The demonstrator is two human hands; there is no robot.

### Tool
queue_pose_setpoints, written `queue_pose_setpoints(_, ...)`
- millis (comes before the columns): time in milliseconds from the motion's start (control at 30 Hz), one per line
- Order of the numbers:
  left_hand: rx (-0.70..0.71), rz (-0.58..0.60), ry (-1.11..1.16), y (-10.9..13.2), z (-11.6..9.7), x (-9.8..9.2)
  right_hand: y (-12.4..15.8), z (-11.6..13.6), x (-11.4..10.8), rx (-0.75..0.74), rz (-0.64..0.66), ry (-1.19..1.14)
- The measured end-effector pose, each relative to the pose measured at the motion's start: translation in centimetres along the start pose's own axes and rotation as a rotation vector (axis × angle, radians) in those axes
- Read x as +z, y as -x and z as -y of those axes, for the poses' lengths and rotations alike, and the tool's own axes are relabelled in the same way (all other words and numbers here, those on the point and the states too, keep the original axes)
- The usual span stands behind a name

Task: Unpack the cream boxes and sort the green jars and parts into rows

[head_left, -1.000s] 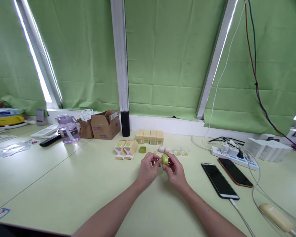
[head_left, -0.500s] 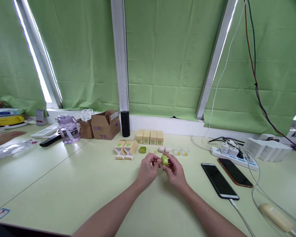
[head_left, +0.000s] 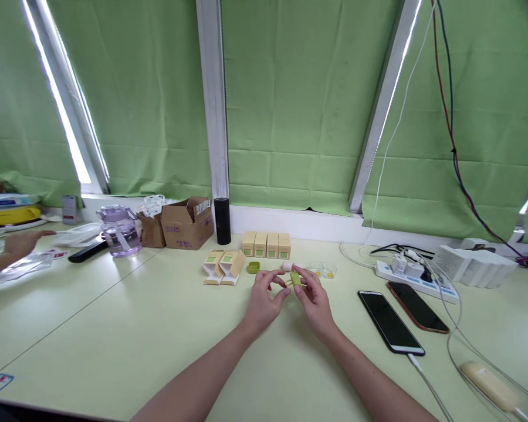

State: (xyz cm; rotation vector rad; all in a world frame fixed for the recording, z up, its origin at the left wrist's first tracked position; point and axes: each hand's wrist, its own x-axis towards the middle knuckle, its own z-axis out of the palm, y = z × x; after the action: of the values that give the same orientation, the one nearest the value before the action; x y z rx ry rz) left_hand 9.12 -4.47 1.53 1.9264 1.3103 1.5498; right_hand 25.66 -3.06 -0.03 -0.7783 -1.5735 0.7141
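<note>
A small glossy green plastic piece (head_left: 295,279) is pinched between the thumb and fingers of my right hand (head_left: 313,298). Thin pale prongs stick out from its sides. My left hand (head_left: 266,298) is at the piece's left side, thumb and index finger curled close together by the prongs; whatever lies between those fingertips is too small to make out. Beyond my hands lie a small open green tray-like piece (head_left: 253,267), a pale pink cylinder (head_left: 287,266) partly hidden by my right fingers, and clear round plastic cups with yellow bits (head_left: 329,271).
Several small tan boxes (head_left: 260,245) stand behind, with two opened boxes (head_left: 231,264) nearer left. Two phones (head_left: 391,322) (head_left: 417,307) and a power strip (head_left: 416,282) with cables lie right. A purple jug (head_left: 120,231), a carton (head_left: 187,225) and another person's hand (head_left: 24,243) are left.
The green piece has turned in my right fingers, showing a narrower side. My left fingertips have loosened slightly. At the far left, the other person's hand has moved in and risen.
</note>
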Motion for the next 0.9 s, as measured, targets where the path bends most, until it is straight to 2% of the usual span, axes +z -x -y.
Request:
queue_pose_setpoints(333,0.023,0.000,0.006,-0.06,0.72,0.05,-0.04,-0.14,-0.19,-0.209,-0.080,0.247)
queue_pose_setpoints(533,0.067,0.028,-0.011,-0.10,0.82,0.06,0.09,0.09,-0.48,-0.354,-0.014,0.362)
queue_pose_setpoints(667,0.140,0.039,-0.048,-0.17,0.89,-0.02,0.05,-0.01,-0.58,-0.385,0.003,0.386)
queue_pose_setpoints(900,0.174,0.047,-0.092,-0.12,0.88,-0.16,0.14,0.33,-0.72,-0.416,0.005,0.384)
